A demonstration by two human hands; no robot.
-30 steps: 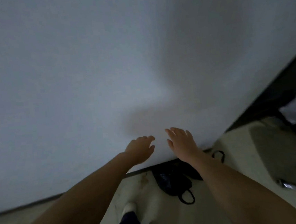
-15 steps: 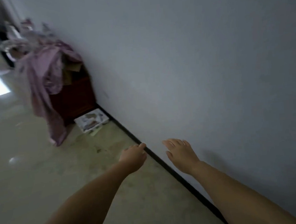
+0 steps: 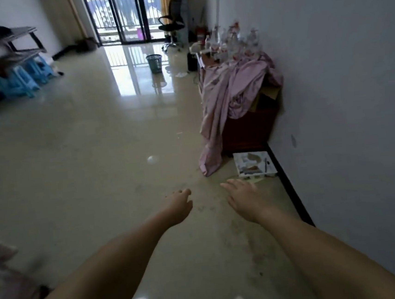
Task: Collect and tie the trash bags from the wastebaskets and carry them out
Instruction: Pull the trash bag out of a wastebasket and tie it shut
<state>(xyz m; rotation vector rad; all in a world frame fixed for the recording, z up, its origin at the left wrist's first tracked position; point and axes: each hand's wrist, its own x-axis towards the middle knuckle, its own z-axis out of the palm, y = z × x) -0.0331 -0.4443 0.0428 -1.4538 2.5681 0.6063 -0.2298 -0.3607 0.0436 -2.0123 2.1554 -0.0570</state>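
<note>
Reaching forward, our left hand [image 3: 177, 205] and right hand [image 3: 243, 196] empty, loose; mesh wastebasket [image 3: 154, 63] upper centre looks light, rim graspable.

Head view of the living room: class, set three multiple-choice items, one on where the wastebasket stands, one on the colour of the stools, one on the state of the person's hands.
1. Where does the wastebasket stand?
A. on the floor before the balcony door
B. on the red cabinet
C. under the bench

2. What colour are the stools at the left?
A. red
B. light blue
C. black

3. How are the left hand and the right hand?
A. both grip a bag
B. one holds a cloth
C. both empty, held out

Key: 1 A, it stands alone on the shiny floor; 2 B, light blue plastic under the bench; 3 C, nothing is in either hand.
</note>
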